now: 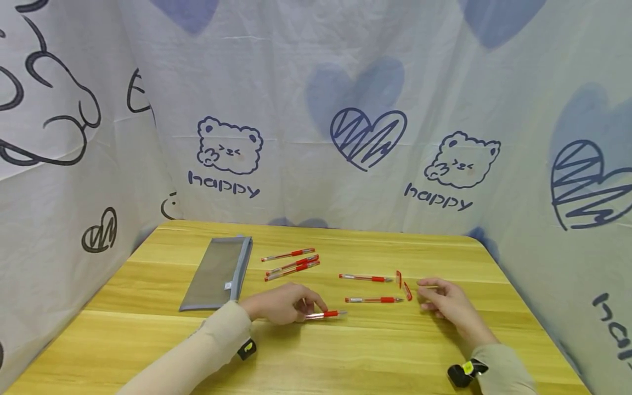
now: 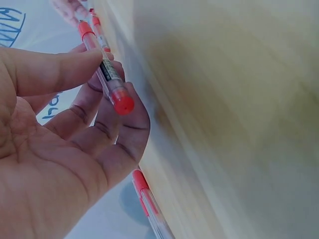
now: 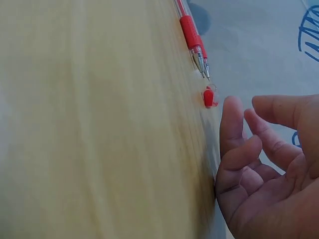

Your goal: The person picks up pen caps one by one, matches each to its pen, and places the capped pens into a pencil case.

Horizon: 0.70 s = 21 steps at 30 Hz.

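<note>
Saw streaked yellow wood grain across the desk (image 1: 395, 351). Noted, toward its left edge, a translucent grey pouch (image 1: 212, 274) trimmed in blue-grey; farther from that edge, clear pens (image 1: 378, 279) marked with red, then red caps (image 1: 407, 291) nearer the right edge. Found, beyond the far edge, white cloth (image 1: 296, 126) patterned with blue hearts, navy bears and navy "happy" lettering.

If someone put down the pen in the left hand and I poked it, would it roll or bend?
The pen would probably roll, because its red end looks round. It's likely stiff, since it looks like straight plastic. It's probably light too: the left hand holds it with just thumb and fingers.
</note>
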{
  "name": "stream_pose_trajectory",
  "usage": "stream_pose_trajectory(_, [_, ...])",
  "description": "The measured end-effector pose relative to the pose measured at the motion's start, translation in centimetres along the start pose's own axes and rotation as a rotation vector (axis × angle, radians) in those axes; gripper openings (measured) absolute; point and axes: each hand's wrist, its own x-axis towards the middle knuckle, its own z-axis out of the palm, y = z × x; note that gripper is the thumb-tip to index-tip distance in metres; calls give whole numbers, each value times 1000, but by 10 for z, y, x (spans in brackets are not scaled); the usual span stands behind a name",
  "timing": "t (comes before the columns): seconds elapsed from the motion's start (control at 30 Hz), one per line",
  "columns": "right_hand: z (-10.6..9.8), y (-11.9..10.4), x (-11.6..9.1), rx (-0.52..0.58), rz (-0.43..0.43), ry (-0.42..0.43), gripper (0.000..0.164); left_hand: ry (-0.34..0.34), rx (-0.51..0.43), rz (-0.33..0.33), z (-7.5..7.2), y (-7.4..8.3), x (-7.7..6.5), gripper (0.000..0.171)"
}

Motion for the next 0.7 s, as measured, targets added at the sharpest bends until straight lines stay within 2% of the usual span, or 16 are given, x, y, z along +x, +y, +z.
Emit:
stream_pose_trajectory(0.33, [8,-3,2,-47,-24,-19,43,-4,-210,-7,-3,5,-10,48])
stream_pose_trajectory(0.7, [16,-8,5,-99,-34,9,36,32,-250,8,-6,1,-20,42])
